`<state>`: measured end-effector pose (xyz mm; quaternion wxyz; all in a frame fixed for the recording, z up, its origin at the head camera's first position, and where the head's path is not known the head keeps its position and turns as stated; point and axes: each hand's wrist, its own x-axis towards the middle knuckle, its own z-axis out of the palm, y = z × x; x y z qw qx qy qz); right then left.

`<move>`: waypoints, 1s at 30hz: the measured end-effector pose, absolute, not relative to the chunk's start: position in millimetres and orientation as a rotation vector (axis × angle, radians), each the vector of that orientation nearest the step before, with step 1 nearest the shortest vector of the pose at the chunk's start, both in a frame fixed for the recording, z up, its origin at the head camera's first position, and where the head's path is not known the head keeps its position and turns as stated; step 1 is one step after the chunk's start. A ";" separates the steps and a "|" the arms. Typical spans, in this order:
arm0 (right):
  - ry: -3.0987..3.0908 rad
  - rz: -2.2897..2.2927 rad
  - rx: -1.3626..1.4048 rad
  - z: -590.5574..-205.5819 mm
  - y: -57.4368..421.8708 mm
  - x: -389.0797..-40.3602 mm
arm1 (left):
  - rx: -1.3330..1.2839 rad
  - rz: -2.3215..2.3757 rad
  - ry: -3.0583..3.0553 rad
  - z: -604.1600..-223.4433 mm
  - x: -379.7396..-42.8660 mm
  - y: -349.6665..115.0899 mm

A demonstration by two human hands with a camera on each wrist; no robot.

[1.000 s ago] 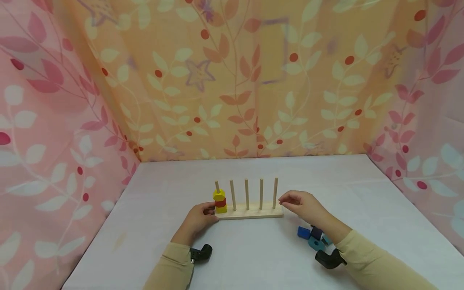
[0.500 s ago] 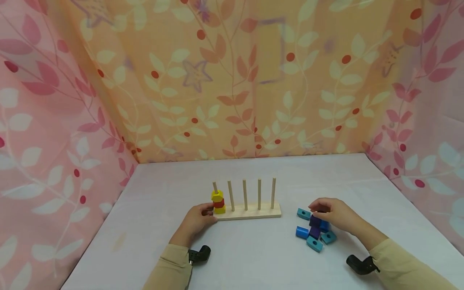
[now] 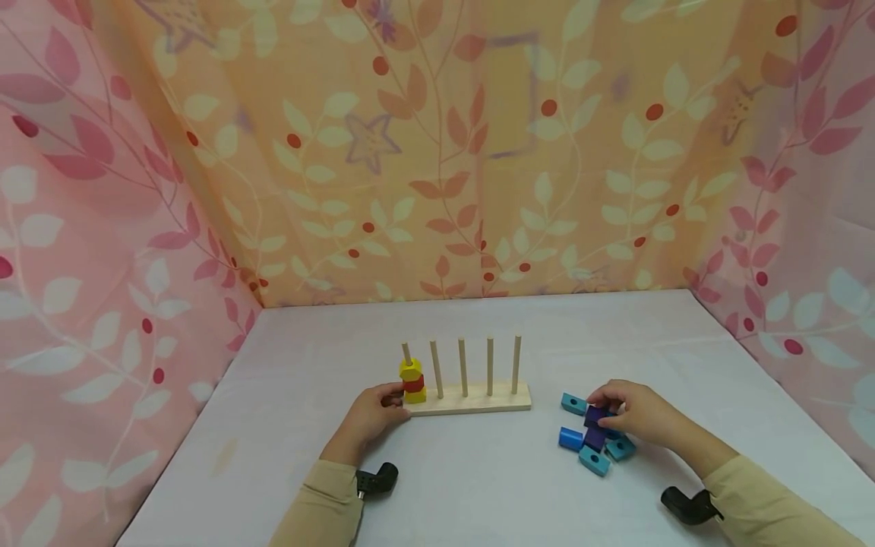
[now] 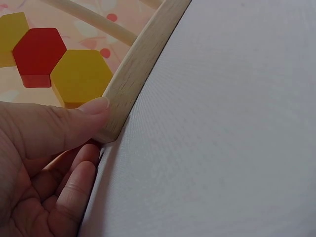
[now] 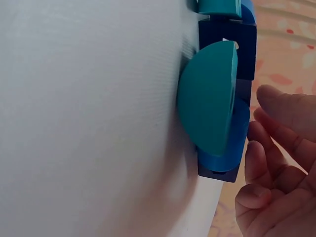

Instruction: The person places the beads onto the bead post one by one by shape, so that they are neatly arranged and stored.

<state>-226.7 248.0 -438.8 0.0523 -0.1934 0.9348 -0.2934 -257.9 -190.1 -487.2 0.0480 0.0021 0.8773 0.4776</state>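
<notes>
My left hand [image 3: 374,410] holds the left end of a wooden peg stand [image 3: 472,406], thumb along its front edge and fingers at the end. Its leftmost peg carries two yellow hexagonal blocks with a red block [image 4: 39,55] between them. The other pegs are bare. Over a cluster of loose blocks on the right is my right hand [image 3: 639,410], thumb and fingers apart around a dark purple block [image 3: 594,415]. In the right wrist view, the fingertips are close above a teal half-round block [image 5: 207,96] and a blue block [image 5: 237,140], with no block gripped.
White cloth covers the table [image 3: 478,486]. Around the right hand lie a blue half-round block [image 3: 570,438] and teal blocks [image 3: 593,460] with holes. A floral curtain [image 3: 437,152] encloses the back and sides. Each wrist bears a black camera mount [image 3: 687,505].
My right hand has moved from the right end of the peg stand to the loose blocks, then lowered slightly over them. My left hand stays on the stand.
</notes>
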 end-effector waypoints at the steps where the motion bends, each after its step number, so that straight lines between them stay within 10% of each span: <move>1: 2.852 -0.884 -0.591 -438.6 248.1 -226.3 | 0.024 1.456 2.681 -487.7 -258.2 -190.2; 30: 2.840 -0.853 -0.508 -433.5 240.5 -230.7 | 0.013 1.450 2.686 -488.4 -259.0 -190.0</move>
